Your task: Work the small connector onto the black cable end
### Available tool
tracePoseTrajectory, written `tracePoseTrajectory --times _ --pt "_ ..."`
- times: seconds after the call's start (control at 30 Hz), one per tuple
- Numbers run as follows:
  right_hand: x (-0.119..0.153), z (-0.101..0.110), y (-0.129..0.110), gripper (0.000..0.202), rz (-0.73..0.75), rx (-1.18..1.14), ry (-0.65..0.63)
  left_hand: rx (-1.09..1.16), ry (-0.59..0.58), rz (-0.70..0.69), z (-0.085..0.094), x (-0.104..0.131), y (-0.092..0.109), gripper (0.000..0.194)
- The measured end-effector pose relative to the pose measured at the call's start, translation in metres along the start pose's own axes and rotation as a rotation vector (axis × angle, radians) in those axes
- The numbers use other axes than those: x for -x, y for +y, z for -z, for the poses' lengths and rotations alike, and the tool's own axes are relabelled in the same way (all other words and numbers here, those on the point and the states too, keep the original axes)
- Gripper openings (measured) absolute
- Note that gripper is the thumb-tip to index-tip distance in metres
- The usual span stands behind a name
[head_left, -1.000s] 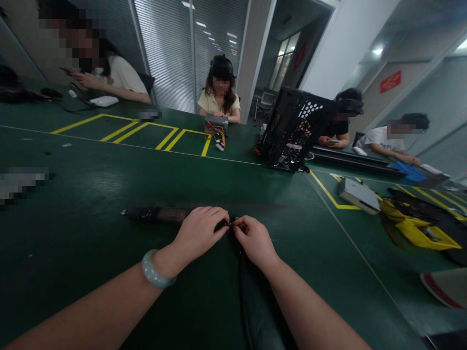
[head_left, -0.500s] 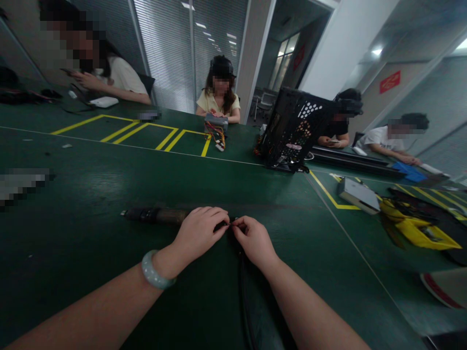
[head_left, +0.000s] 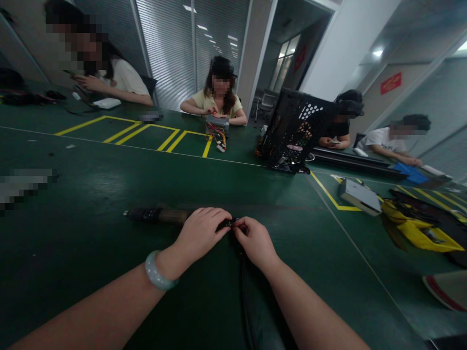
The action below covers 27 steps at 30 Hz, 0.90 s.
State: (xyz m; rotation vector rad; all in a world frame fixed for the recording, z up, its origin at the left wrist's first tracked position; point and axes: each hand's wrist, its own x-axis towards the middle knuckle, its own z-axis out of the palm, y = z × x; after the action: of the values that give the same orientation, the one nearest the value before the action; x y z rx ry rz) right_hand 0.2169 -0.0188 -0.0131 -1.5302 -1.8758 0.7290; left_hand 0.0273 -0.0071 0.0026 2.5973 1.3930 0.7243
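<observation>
A dark electric screwdriver point(head_left: 170, 217) with a brownish grip lies across the green table point(head_left: 109, 301), its metal tip toward the left. My left hand point(head_left: 204, 230) is wrapped over its rear end and hides much of that part. Close beside it, the fingertips of my right hand point(head_left: 257, 241) are pinched at the tool's tail, on a small part I cannot make out. A black cable point(head_left: 243, 287) runs from under my right hand toward me.
A black computer case point(head_left: 297, 131) stands tilted ahead. A grey box point(head_left: 360, 196) and a yellow bag point(head_left: 426, 233) lie to the right. Across the table, a person point(head_left: 215, 107) handles a power supply point(head_left: 217, 124) with loose wires. Other people sit left and right.
My hands stay together at the tool's tail, with slight finger movement. The person across has spread their elbows, and something orange shows at their hand. The view has shifted slightly.
</observation>
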Motion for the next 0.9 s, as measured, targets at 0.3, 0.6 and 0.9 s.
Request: tracePoseTrajectory --times 0.3,0.6,0.9 --pt "0.0004 0.0011 -0.0018 0.013 0.002 -0.013 -0.002 -0.008 0.003 -0.033 -0.0014 -0.0012 -0.0007 0.017" --pt "0.0002 0.0001 0.0004 0.013 0.016 -0.010 0.007 -0.005 -0.008 -0.003 0.0002 -0.0009 0.0006 0.012" --pt "0.0007 0.0019 -0.0033 0.013 0.014 -0.013 0.002 0.000 0.012 -0.022 -0.0024 -0.0006 -0.0005 0.011"
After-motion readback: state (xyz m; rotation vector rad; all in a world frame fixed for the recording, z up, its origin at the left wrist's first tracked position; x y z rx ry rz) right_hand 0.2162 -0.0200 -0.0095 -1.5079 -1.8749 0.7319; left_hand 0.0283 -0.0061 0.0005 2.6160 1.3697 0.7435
